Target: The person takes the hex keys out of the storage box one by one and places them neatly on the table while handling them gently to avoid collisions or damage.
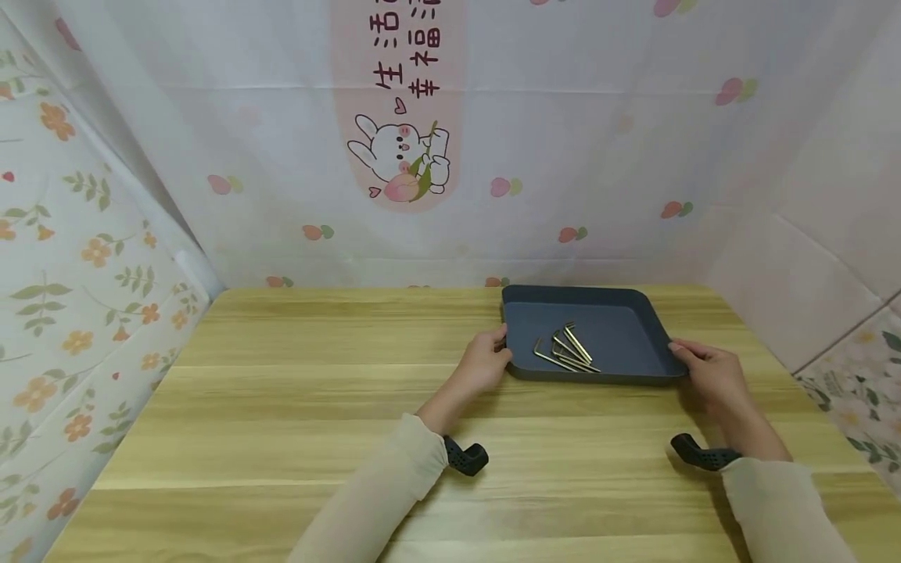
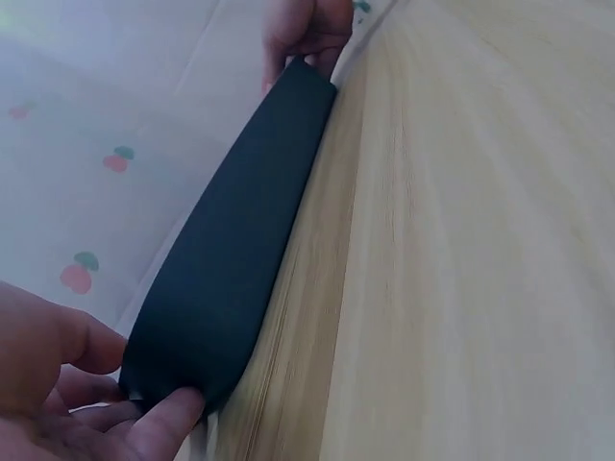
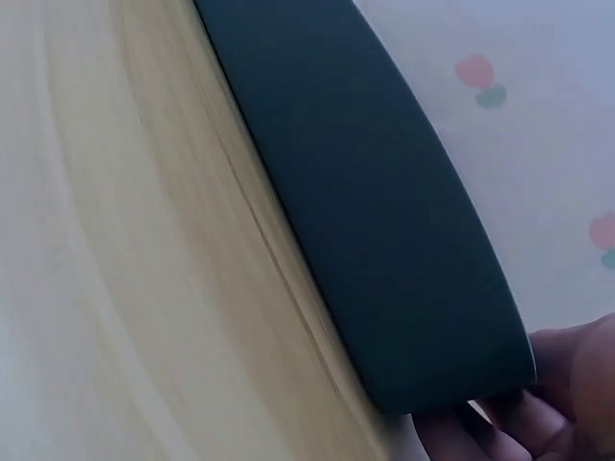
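Note:
A dark blue-grey rectangular tray rests at the back right of the wooden table. Several brass-coloured Allen keys lie in a loose bunch inside it, toward its front left. My left hand grips the tray's left side near the front corner. In the left wrist view, the left thumb lies against the front wall and the other fingers are at the end. My right hand holds the opposite side, thumb on the rim; the right wrist view shows its fingers around the tray's corner.
The table has wood-grain boards. A white curtain with fruit prints and a rabbit picture hangs along its back edge. Flowered cloth stands at the left, and pale panels at the right. Black wrist straps project from both sleeves.

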`<state>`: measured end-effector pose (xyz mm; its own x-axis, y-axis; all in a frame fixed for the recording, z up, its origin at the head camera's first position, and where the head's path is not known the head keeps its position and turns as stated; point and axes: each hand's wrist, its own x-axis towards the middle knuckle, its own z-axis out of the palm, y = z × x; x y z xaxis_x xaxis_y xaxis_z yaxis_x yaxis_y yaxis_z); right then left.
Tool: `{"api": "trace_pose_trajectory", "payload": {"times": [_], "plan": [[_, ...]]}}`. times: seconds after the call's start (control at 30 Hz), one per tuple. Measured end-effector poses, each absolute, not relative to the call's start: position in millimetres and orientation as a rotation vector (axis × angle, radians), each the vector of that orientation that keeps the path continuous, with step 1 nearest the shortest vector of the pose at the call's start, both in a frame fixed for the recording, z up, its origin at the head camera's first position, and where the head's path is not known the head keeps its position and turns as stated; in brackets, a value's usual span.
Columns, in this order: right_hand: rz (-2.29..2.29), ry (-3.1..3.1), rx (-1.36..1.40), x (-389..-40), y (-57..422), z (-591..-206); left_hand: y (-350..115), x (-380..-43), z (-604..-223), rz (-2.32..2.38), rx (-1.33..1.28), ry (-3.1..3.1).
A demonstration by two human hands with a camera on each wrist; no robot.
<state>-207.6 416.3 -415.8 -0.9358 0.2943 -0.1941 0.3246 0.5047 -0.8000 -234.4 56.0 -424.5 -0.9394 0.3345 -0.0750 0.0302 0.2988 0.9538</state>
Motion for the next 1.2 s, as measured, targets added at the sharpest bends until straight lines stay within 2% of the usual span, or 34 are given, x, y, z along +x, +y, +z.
{"api": "trace_pose_trajectory", "payload": {"times": [0.47, 0.83, 1.2], "plan": [[-1.561, 2.607, 0.297, -213.2, 362.3, -421.1, -5.2, -230.3, -426.3, 1.795, 0.296, 2.292], [-1.664, 2.562, 0.219, -220.0, 303.6, -421.5, -60.1, -223.8, -430.6, 1.996, 0.207, 2.139], [-1.727, 2.528, 0.222, -210.8, 272.2, -425.5, -95.0, -214.1, -432.9, 1.956, 0.194, 2.176]]}}
